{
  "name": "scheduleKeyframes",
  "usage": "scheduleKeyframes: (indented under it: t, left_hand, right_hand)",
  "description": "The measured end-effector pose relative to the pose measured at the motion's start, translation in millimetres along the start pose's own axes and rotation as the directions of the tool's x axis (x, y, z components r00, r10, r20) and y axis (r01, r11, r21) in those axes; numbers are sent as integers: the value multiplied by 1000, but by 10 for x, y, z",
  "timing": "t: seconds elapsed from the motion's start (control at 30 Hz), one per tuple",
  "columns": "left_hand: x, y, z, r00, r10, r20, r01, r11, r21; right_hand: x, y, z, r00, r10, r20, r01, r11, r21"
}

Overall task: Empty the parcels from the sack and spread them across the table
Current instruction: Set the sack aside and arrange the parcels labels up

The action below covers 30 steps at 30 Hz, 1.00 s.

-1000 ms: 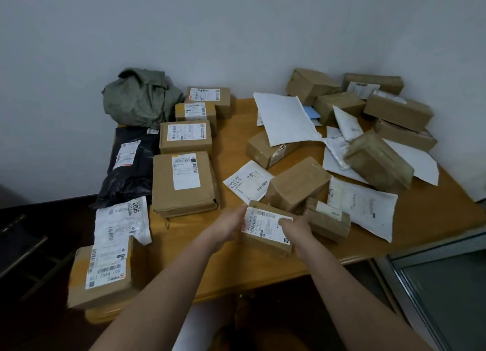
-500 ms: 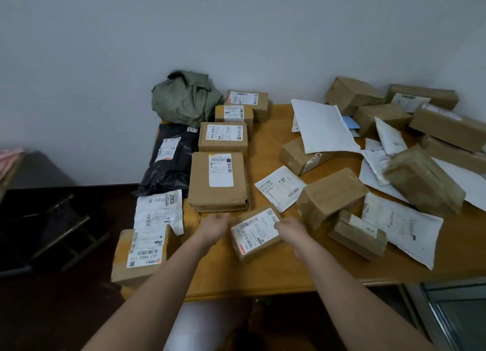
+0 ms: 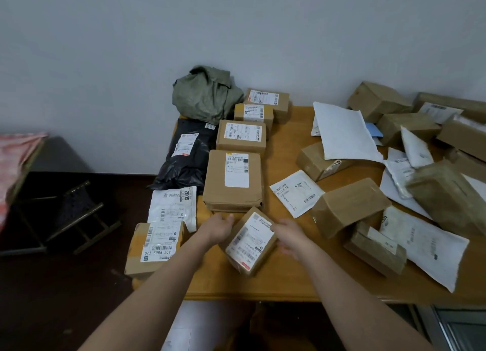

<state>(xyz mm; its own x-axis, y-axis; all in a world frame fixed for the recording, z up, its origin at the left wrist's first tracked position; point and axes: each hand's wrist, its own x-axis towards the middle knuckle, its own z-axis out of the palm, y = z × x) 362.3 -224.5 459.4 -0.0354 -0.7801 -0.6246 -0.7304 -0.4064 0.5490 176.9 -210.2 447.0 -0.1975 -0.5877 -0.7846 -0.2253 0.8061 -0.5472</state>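
A small brown box with a white label (image 3: 249, 242) lies tilted near the front of the wooden table (image 3: 286, 282). My left hand (image 3: 218, 228) grips its left side and my right hand (image 3: 290, 235) its right side. Behind it sits a larger flat brown parcel (image 3: 234, 182), the nearest of a column of labelled boxes (image 3: 242, 137) running to the wall. The crumpled green sack (image 3: 207, 95) rests at the back left corner. A black plastic parcel (image 3: 188, 156) and a white mailer (image 3: 173, 206) line the left edge.
A labelled box (image 3: 152, 248) overhangs the front left corner. Several brown boxes (image 3: 349, 206) and white mailers (image 3: 344, 132) are heaped over the table's right half. A folding stool (image 3: 76, 219) stands on the dark floor to the left. The wall lies close behind.
Both hands have slid the small labelled box leftward and turned it, away from the right-hand heap toward the column of boxes. The camera view has swung left.
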Motion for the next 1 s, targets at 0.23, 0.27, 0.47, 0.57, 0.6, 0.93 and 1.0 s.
scheduleKeyframes:
  t: [0.23,0.27,0.47,0.57,0.6,0.93,1.0]
  left_hand:
    - [5,-61,-60,1000,-10,1,10,1000,-16]
    - [6,-60,-71,1000,-27,-10,27,1000,11]
    - [-13,-25,-202,968,20,-251,11,993,120]
    - [4,-12,-225,977,37,-211,-28,999,46]
    - [10,-21,-231,981,32,-192,-27,999,26]
    - [7,-136,-326,980,-26,-196,29,999,14]
    - [-3,-145,-344,979,-21,-204,27,999,24]
  right_hand:
    - [-56,-20,137,977,114,178,-107,993,-47]
    - [-38,-20,177,977,86,196,-77,996,-50]
    - [-52,-128,330,979,29,201,-17,998,-60]
    - [-114,-145,402,962,41,270,-7,992,-124]
    - [-120,-144,430,957,39,287,-3,992,-123]
    - [-136,-165,605,941,-41,336,85,990,-115]
    - [-145,-168,625,936,-58,348,103,988,-112]
